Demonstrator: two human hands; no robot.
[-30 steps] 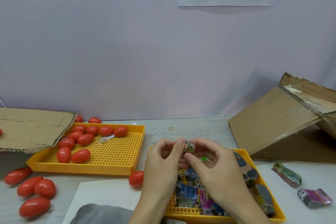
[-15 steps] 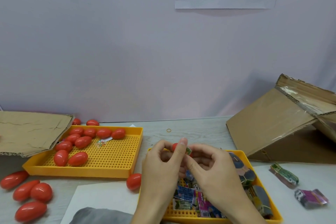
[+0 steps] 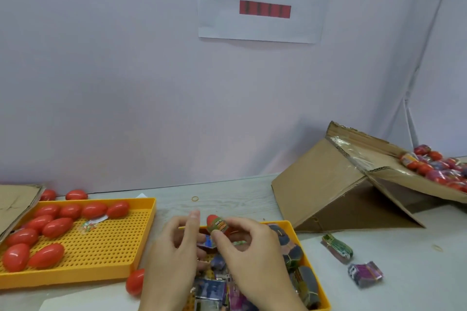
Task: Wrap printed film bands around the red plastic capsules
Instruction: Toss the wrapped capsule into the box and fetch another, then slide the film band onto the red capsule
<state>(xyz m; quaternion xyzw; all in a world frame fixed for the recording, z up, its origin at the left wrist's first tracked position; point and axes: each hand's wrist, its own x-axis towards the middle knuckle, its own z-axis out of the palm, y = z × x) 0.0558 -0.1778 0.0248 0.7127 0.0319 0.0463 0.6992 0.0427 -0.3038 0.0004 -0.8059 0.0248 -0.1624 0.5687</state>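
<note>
My right hand (image 3: pixel 249 247) pinches a red capsule (image 3: pixel 213 219) that wears a green and orange printed film band (image 3: pixel 219 225). The capsule is held above the near yellow tray (image 3: pixel 288 226), which is full of flat printed film bands (image 3: pixel 211 290). My left hand (image 3: pixel 174 255) hovers just left of the capsule with its fingers loosely apart, holding nothing. Several bare red capsules (image 3: pixel 56 227) lie in the left yellow tray (image 3: pixel 106 247). One more bare capsule (image 3: pixel 135 281) lies on the table between the trays.
A tilted cardboard box (image 3: pixel 328 184) at the right holds several wrapped capsules (image 3: pixel 439 166). Two bundles of film bands (image 3: pixel 337 247) (image 3: pixel 365 272) lie on the table right of the near tray. A rubber band (image 3: pixel 195 199) lies near the wall. Cardboard (image 3: pixel 15 202) sits at far left.
The band has slid down onto the capsule. My left hand has let go and drawn slightly left, while my right hand keeps the capsule. The camera has tilted up and right.
</note>
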